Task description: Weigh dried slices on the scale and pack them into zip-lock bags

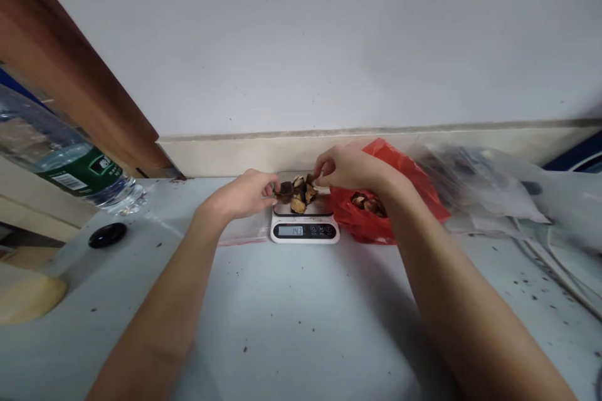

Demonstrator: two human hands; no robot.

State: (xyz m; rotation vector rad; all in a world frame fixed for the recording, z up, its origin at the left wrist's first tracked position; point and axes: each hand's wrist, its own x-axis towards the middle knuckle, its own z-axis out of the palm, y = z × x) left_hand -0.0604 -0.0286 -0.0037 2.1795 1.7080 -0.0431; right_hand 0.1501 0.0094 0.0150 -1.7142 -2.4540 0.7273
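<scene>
Nearest you, your two forearms run up over the bare grey table [301, 326] and converge on one small scale [305, 219]. Its display faces you at the near edge, with the metal platform behind it. On that platform sits a small heap of dried brown pieces [298, 193]; they overlap, so an exact count is not possible, though there look to be about five or six.

Your left hand [244, 195] sits at the heap's left edge, fingers curled narrow, thumb and forefinger pinched on a dark piece [285, 188] at the platform's left side. Your right hand [345, 168] comes in from the right and slightly above, fingertips drawn close together over the heap's far right corner; whether they hold a piece, you cannot tell. So the heap lies between your hands, just right of the left fingers, just left and below the right ones. Both hands are about equally near it.

Touching the scale's right side is one red bag [399, 182], open, with more brown pieces inside. Right of it lie crumpled clear bags [475, 188]. Far left: one black cap [107, 234] and one water bottle [70, 166] lying tilted. Behind everything is the white wall [329, 44].
</scene>
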